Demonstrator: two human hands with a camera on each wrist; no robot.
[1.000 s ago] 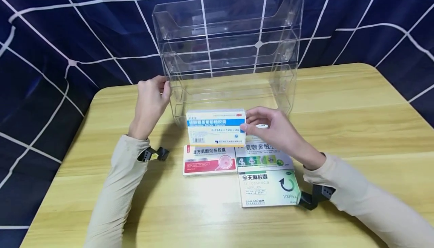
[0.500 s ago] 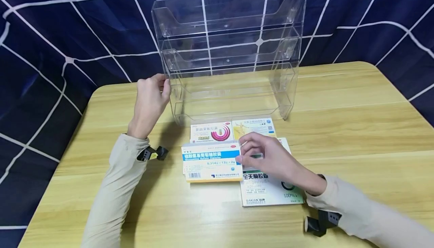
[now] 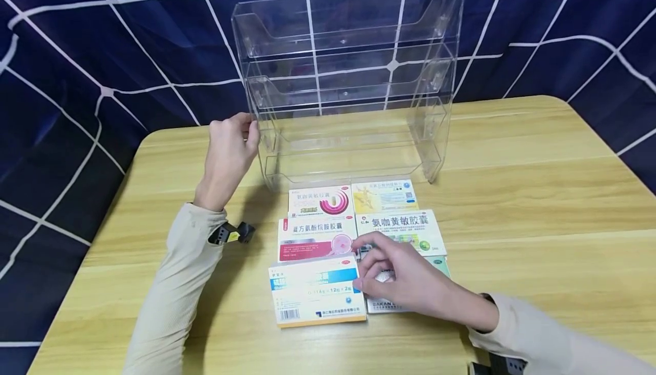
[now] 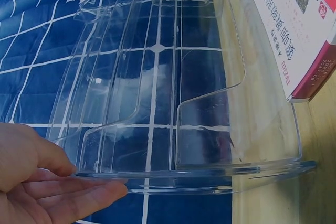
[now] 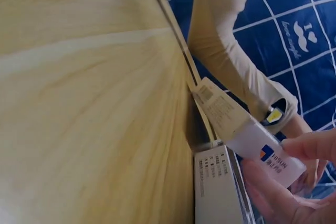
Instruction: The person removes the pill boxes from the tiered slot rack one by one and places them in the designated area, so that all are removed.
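Note:
My left hand [image 3: 228,156] pinches the left side edge of a clear acrylic display rack [image 3: 340,165]. In the left wrist view, thumb and fingers lie on either side of the rack's side panel [image 4: 205,169]. By its right end, my right hand [image 3: 412,281] holds a white medicine box [image 3: 318,304] with a blue band and an orange lower edge. That box is slightly tilted at the front of the group of boxes; in the right wrist view, thumb and fingers grip the box end [image 5: 270,156]. Partly behind the right hand lies a green-and-white medicine box [image 3: 438,264].
On the wooden table [image 3: 533,193], a red-and-white box [image 3: 312,238], a green-banded white box [image 3: 402,227], a pink-ringed box [image 3: 318,200] and a yellow-and-white box [image 3: 385,194] lie flat before the rack. A dark blue white-lined cloth [image 3: 169,39] hangs behind.
My right hand has brought the blue-banded medicine box from near the rack toward the table's front, uncovering the boxes behind it. The left hand stays on the rack.

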